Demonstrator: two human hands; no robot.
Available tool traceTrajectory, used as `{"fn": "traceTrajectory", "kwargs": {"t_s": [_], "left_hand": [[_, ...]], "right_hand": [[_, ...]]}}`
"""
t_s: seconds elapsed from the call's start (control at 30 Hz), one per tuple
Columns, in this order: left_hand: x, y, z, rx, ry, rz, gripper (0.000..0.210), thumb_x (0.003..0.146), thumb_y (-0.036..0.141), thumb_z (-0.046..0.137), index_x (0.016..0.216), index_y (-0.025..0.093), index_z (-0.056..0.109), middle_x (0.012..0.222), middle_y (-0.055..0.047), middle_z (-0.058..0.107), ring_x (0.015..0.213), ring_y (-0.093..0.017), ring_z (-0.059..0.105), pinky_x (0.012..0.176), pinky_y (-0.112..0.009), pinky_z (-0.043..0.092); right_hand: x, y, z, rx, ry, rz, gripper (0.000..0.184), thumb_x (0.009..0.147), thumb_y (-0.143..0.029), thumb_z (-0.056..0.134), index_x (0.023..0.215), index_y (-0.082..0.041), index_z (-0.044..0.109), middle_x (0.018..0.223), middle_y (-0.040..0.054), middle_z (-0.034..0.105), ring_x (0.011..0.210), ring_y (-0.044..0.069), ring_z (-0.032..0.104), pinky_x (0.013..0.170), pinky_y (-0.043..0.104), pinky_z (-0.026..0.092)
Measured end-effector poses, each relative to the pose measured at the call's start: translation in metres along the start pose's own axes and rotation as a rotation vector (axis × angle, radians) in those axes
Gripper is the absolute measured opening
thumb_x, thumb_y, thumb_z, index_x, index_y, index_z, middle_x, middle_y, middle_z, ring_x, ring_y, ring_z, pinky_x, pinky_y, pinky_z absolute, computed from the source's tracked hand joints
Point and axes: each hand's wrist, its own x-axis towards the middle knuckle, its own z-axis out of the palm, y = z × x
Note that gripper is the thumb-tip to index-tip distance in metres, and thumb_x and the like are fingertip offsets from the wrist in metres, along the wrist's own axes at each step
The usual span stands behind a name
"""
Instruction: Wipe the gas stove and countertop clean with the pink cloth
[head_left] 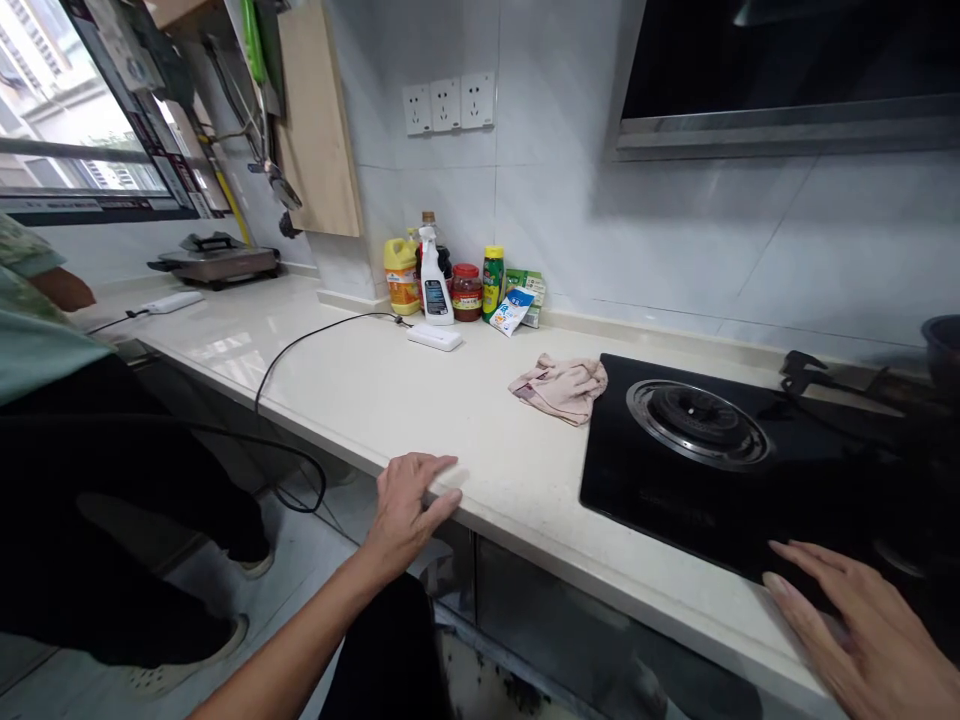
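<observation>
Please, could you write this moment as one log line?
left hand: open, empty, at counter edge | right hand: open, empty, at cooktop front edge | cloth: crumpled, beside cooktop

Wearer's hands (405, 508): two. Black hob (660, 505): one. Pink cloth (562, 387): one. Wall sockets (445, 105): three. White corded units (435, 338): two. White spray bottle (435, 288): one. Red-lidded jar (466, 296): one.

The surface (480, 400) is smooth and shiny. The stove (637, 500) is glossy, with a shiny metal ring (709, 453). The rag (562, 388) is wrinkly cloth, the board (319, 130) dull wood.
</observation>
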Motion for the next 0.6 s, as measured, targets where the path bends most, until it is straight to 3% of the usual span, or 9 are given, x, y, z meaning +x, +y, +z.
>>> {"fn": "traceTrajectory", "kwargs": {"t_s": [0.1, 0.2, 0.4, 0.5, 0.6], "left_hand": [[0.000, 0.007, -0.007, -0.183, -0.014, -0.085, 0.033, 0.095, 0.041, 0.052, 0.123, 0.031, 0.068, 0.122, -0.004, 0.067, 0.120, -0.026, 0.054, 0.110, -0.048, 0.033], [-0.002, 0.016, -0.010, -0.373, 0.022, -0.149, 0.026, 0.090, 0.038, 0.058, 0.108, 0.031, 0.074, 0.119, -0.003, 0.069, 0.120, -0.026, 0.057, 0.115, -0.048, 0.030], [-0.009, 0.032, -0.016, -0.951, 0.197, -0.484, 0.032, 0.074, 0.041, 0.078, 0.099, 0.021, 0.078, 0.112, -0.007, 0.072, 0.108, -0.024, 0.063, 0.096, -0.034, 0.046], [-0.015, 0.037, -0.024, -1.108, 0.175, -0.620, 0.039, 0.064, 0.038, 0.086, 0.097, 0.018, 0.078, 0.104, -0.008, 0.074, 0.091, -0.019, 0.063, 0.080, -0.028, 0.048], [-0.025, 0.032, -0.029, -1.117, 0.126, -0.648, 0.038, 0.062, 0.037, 0.086, 0.094, 0.017, 0.076, 0.096, -0.007, 0.073, 0.081, -0.016, 0.061, 0.070, -0.026, 0.046]], "right_hand": [[0.002, -0.002, -0.001, 0.032, -0.001, 0.053, 0.060, 0.089, -0.072, 0.048, 0.121, -0.025, 0.069, 0.129, 0.0128, 0.064, 0.122, 0.038, 0.059, 0.101, 0.063, 0.050], [0.003, -0.003, -0.001, 0.060, -0.006, 0.105, 0.060, 0.088, -0.073, 0.048, 0.121, -0.028, 0.069, 0.131, 0.0107, 0.063, 0.123, 0.037, 0.058, 0.090, 0.055, 0.058], [0.003, -0.004, -0.002, 0.109, 0.009, 0.147, 0.061, 0.085, -0.075, 0.051, 0.117, -0.028, 0.071, 0.131, 0.0098, 0.063, 0.120, 0.035, 0.061, 0.075, 0.044, 0.062], [0.005, -0.003, -0.003, 0.100, 0.016, 0.128, 0.062, 0.083, -0.076, 0.051, 0.114, -0.027, 0.072, 0.128, 0.0106, 0.064, 0.116, 0.036, 0.063, 0.085, 0.052, 0.060], [0.007, -0.003, -0.003, 0.080, 0.012, 0.097, 0.062, 0.084, -0.076, 0.050, 0.114, -0.028, 0.072, 0.127, 0.0104, 0.064, 0.118, 0.037, 0.062, 0.099, 0.061, 0.053]]}}
